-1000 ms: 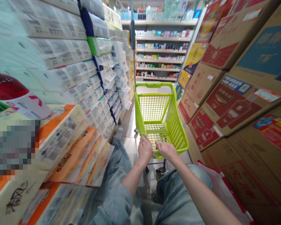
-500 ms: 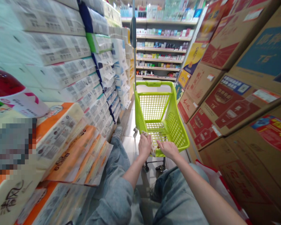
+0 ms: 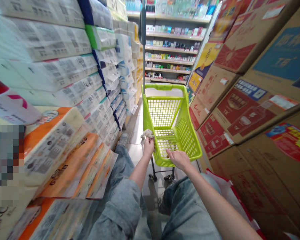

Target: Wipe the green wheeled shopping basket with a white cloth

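cart (image 3: 176, 133): lime-green plastic mesh, in the aisle just ahead of the knees; probably light, stiff, rolls easily on its castors.
grip point: near rim, both sides.
left hand (image 3: 149, 145): fingers curled round a crumpled cloth (image 3: 147, 134) at the near-left rim.
right hand (image 3: 179, 159): fingers loosely spread, resting on the near rim.
flanks: tissue packs (image 3: 65, 80) left, cartons (image 3: 242, 110) right.

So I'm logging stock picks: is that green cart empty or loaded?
Empty: the green cart shows bare mesh floor and walls, no goods inside.
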